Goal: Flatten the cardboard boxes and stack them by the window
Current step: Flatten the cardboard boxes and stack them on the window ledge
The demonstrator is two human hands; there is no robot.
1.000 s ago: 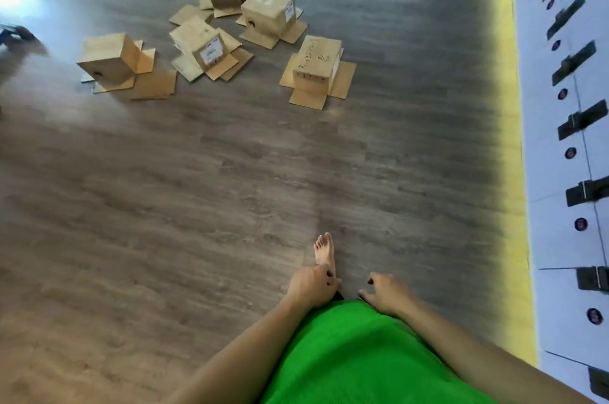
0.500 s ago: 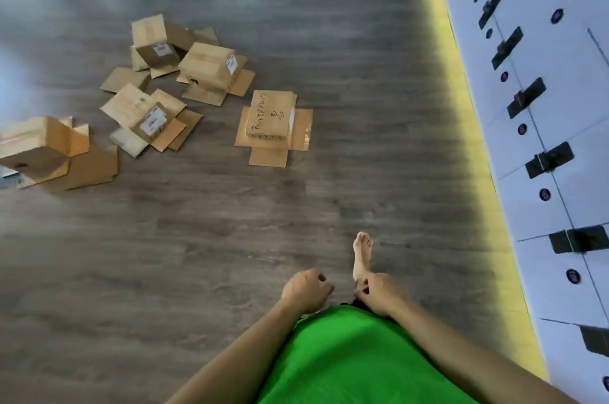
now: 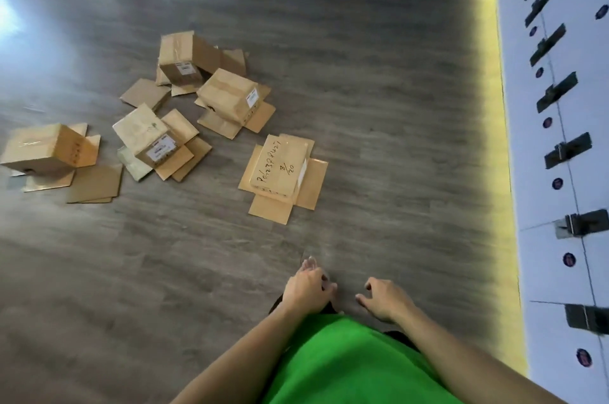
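Five cardboard boxes sit upside down on the grey wood floor [image 3: 379, 107], flaps splayed; the nearest, handwritten box [image 3: 280, 166] lies ahead of both hands; the leftmost box [image 3: 43, 150] sits near the frame's left edge; left hand [image 3: 308, 288] and right hand [image 3: 385, 300] hang loosely curled, holding nothing; toes half hidden behind the left hand; labels too blurred to read.
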